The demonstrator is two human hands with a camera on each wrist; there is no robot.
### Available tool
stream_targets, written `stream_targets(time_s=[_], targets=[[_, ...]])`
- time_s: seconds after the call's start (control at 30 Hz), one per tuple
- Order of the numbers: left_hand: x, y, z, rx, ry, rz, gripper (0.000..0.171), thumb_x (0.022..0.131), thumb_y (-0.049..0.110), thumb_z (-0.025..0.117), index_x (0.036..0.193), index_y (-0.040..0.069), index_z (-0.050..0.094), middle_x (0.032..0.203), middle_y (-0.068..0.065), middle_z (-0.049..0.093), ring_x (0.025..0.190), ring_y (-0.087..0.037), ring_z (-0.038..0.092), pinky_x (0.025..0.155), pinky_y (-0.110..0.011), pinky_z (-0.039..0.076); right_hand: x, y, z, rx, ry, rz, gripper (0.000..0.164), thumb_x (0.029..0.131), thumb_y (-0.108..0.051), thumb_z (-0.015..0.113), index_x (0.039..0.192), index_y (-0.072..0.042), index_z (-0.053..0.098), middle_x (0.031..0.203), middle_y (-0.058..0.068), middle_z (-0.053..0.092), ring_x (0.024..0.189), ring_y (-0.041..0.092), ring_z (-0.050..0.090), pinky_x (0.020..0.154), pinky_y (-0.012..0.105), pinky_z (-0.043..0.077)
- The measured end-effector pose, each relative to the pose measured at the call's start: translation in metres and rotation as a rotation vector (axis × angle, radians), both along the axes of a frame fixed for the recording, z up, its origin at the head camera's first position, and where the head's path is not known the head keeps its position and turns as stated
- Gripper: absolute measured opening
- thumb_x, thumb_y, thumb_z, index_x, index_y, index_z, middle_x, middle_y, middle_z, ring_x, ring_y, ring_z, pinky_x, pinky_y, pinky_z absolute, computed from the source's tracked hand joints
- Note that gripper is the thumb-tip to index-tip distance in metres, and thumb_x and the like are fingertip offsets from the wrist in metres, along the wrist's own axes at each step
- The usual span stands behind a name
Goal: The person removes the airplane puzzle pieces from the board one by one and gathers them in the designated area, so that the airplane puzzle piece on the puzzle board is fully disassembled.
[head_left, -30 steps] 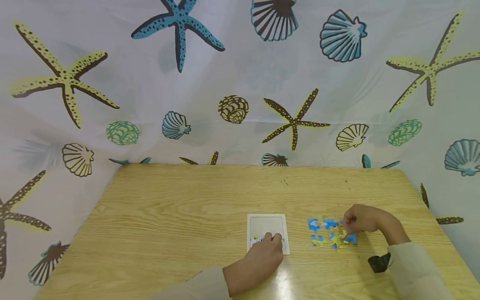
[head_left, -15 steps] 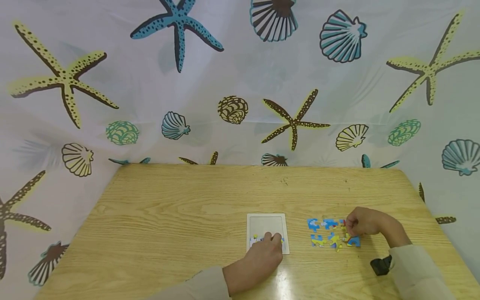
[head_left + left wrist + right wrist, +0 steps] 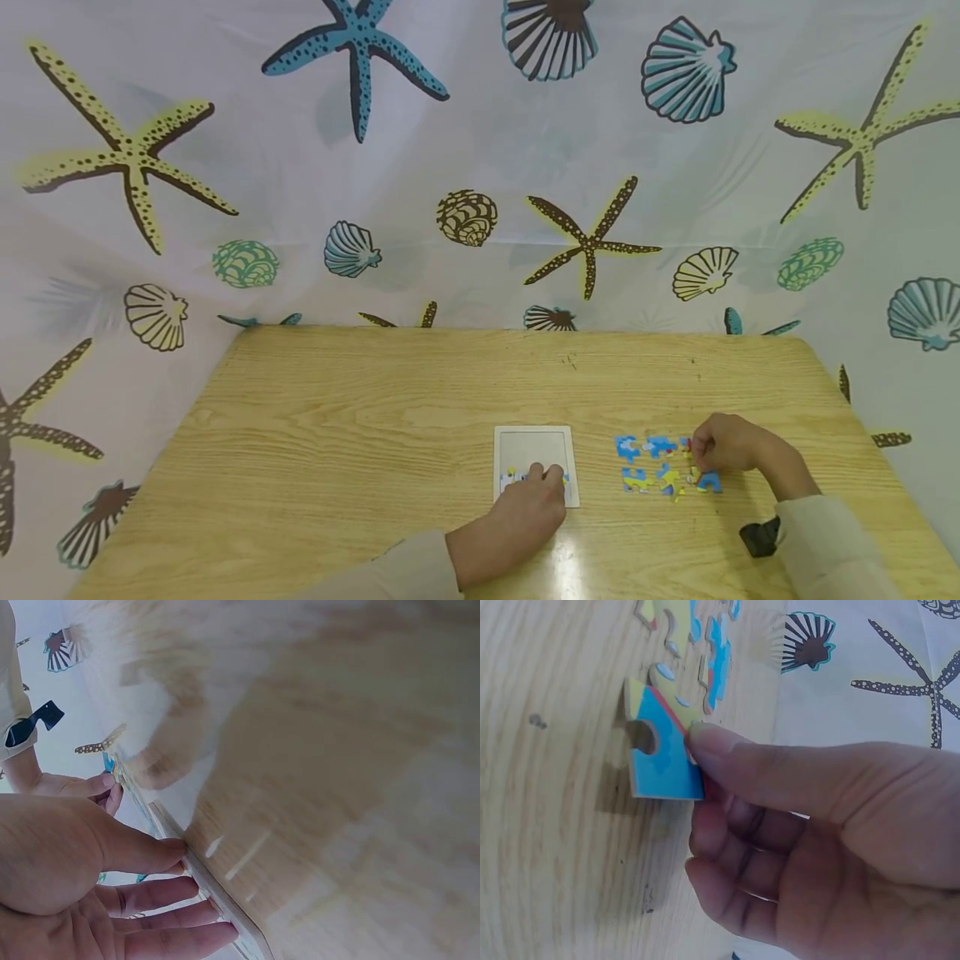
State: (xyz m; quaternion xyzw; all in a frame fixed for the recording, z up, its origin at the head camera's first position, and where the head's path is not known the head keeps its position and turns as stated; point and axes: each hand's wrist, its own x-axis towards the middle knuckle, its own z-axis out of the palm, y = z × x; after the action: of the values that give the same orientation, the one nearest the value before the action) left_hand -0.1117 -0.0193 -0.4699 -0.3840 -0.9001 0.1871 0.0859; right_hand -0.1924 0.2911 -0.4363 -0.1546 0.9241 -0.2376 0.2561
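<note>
In the head view my left hand (image 3: 517,521) rests on the lower part of a white puzzle tray (image 3: 535,431), partly covering the pieces there. The left wrist view shows thumb and fairly straight fingers (image 3: 176,937) touching the tray (image 3: 225,896) along its edge. To the right, my right hand (image 3: 731,446) is over the loose pieces. Seen from the right wrist, its thumb and curled fingers pinch a blue puzzle piece (image 3: 658,766) with yellow and red parts, slightly raised at one side. Part of this piece is hidden behind the thumb.
Several loose blue and yellow puzzle pieces (image 3: 660,447) lie right of the tray on the wooden table (image 3: 360,417). A black object (image 3: 759,538) sits at the right sleeve. Behind the table hangs a white cloth (image 3: 420,167) printed with starfish and shells.
My right hand has shifted slightly to the right with the blue puzzle piece, then stayed nearly still. The left hand and the tray have not visibly moved.
</note>
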Motion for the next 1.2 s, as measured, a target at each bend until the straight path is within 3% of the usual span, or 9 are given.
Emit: stream_targets(time_s=[0.57, 1.03, 1.2], targets=[[0.0, 0.001, 0.0, -0.007, -0.017, -0.002, 0.017, 0.094, 0.019, 0.058, 0.101, 0.008, 0.069, 0.082, 0.004, 0.045, 0.067, -0.006, 0.039, 0.038, -0.009, 0.036, 0.006, -0.002, 0.002, 0.071, 0.07, -0.094, 0.01, 0.078, -0.005, 0.072, 0.072, -0.006, 0.065, 0.071, 0.001, 0.063, 0.065, 0.015, 0.05, 0.059, 0.028, 0.043], [0.004, 0.002, -0.003, 0.044, -0.021, 0.04, 0.021, 0.097, 0.018, 0.05, 0.101, 0.005, 0.067, 0.083, 0.0, 0.046, 0.069, -0.008, 0.045, 0.036, -0.015, 0.041, 0.001, -0.006, 0.008, 0.057, 0.064, -0.052, 0.009, 0.083, -0.003, 0.063, 0.075, -0.006, 0.063, 0.073, 0.001, 0.063, 0.065, 0.016, 0.05, 0.059, 0.029, 0.044], [0.007, 0.003, -0.004, 0.03, 0.026, 0.037, 0.025, 0.097, 0.019, 0.05, 0.106, 0.003, 0.066, 0.089, -0.003, 0.051, 0.075, -0.012, 0.052, 0.038, -0.016, 0.043, -0.002, -0.012, 0.012, 0.059, 0.07, -0.035, 0.01, 0.086, -0.004, 0.061, 0.077, -0.005, 0.062, 0.076, 0.003, 0.064, 0.067, 0.016, 0.055, 0.062, 0.031, 0.047]])
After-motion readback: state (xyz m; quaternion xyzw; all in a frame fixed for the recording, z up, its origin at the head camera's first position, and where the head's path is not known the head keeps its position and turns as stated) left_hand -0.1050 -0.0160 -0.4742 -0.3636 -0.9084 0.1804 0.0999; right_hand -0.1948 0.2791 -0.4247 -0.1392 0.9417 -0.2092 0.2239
